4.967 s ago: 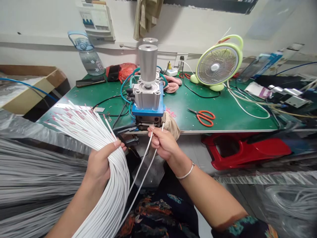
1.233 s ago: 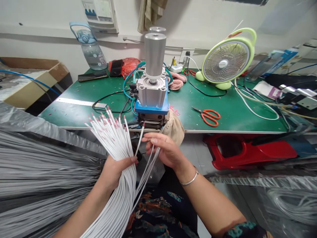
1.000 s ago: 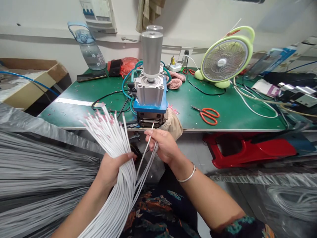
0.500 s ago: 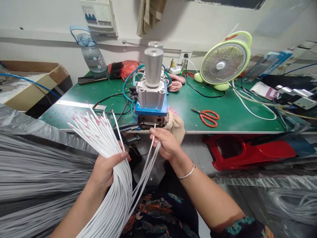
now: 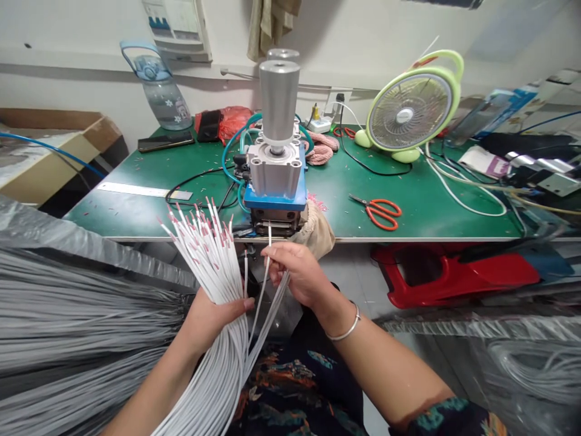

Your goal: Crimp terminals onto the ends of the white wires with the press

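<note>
My left hand (image 5: 212, 318) is wrapped round a thick bundle of white wires (image 5: 206, 254) whose red-tipped ends fan upward. My right hand (image 5: 297, 272) pinches a few white wires (image 5: 267, 260); one of them points up at the mouth of the pneumatic press (image 5: 275, 175). The press has a silver cylinder on a blue base and stands at the front edge of the green table (image 5: 408, 212). A beige cloth pad (image 5: 320, 227) sits just right of the press mouth, behind my right hand.
Orange scissors (image 5: 379, 212), a green fan (image 5: 406, 112), a metal ruler (image 5: 143, 191), a phone (image 5: 166, 141), a water jug (image 5: 158, 91) and cables lie on the table. A red stool (image 5: 454, 275) stands below. Grey wire bundles (image 5: 68, 327) fill the left.
My left hand has swung the bundle back toward the middle and more upright. My right hand has dropped a little below the press mouth, still pinching wires.
</note>
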{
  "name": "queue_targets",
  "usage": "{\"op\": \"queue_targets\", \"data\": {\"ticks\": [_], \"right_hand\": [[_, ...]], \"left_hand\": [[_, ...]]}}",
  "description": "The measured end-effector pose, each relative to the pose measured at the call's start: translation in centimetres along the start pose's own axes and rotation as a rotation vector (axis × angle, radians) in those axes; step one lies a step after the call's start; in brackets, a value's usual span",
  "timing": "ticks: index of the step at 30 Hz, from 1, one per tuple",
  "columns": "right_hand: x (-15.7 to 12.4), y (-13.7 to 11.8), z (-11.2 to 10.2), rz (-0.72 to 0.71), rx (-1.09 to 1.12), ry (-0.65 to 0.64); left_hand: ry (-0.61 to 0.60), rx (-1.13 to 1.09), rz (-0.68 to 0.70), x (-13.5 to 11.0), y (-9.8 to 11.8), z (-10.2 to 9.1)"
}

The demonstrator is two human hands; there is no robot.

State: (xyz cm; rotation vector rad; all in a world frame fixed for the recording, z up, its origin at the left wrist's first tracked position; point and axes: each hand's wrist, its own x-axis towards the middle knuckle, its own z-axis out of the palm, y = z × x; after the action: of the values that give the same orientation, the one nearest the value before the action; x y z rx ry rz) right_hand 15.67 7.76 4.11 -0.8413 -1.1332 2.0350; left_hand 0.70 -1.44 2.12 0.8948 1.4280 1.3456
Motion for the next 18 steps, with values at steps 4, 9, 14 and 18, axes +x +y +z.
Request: {"op": "queue_targets", "data": {"ticks": [4, 9, 14, 18], "right_hand": [[0.2, -0.1, -0.2, 0.056, 0.075, 0.059], [0.7, -0.5, -0.3, 0.058, 0.219, 0.175], [1.4, -0.6, -0.4, 0.034, 0.260, 0.169], [0.9, -0.5, -1.2, -0.011, 0.176, 0.131]], "left_hand": [[-0.056, -0.102, -0.091, -0.4, -0.9, -0.6], [0.070, -0.322, -0.130, -0.3, 0.2, -0.9], [0.137, -0.391, -0.163, -0.1, 1.0, -1.0], [0.131, -0.381, -0.188, -0.3, 0.7, -0.8]]}}
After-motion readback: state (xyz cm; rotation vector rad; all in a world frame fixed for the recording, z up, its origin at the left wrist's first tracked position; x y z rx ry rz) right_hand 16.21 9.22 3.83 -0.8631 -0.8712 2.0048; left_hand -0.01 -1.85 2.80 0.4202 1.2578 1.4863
